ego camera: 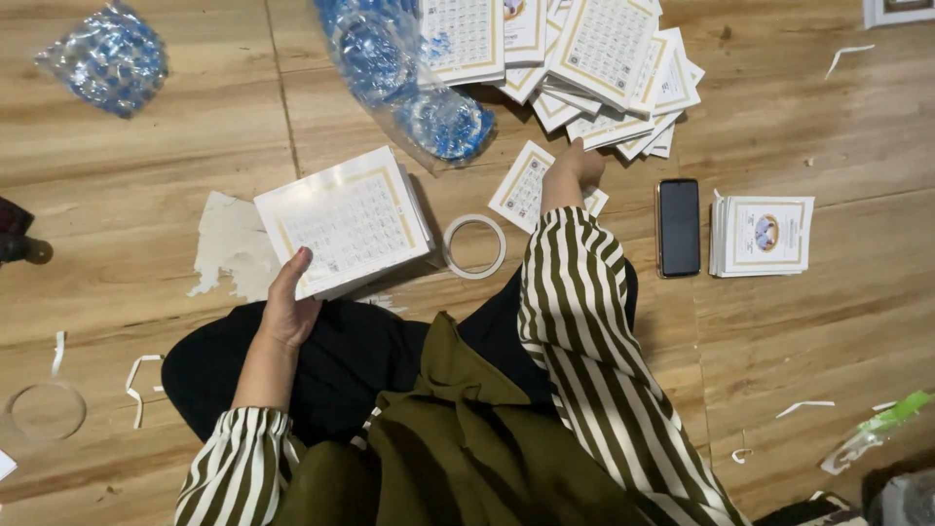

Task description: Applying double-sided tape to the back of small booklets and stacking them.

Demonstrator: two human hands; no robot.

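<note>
Warm brown wood-plank floor (808,127) (seams visible between boards) fills the view, evenly lit.

My view is dim and warm, with a yellow tint. Light comes from above and falls brightest on the far white cards (604,58). The plastic bag (409,88) shines with glare. Soft shadows lie beside things. The near corners look dark, and everything is a little fuzzy.

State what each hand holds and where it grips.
Left hand holds a stack of white booklets by its near edge. Right hand rests on a loose booklet on the floor, grip unclear.
</note>
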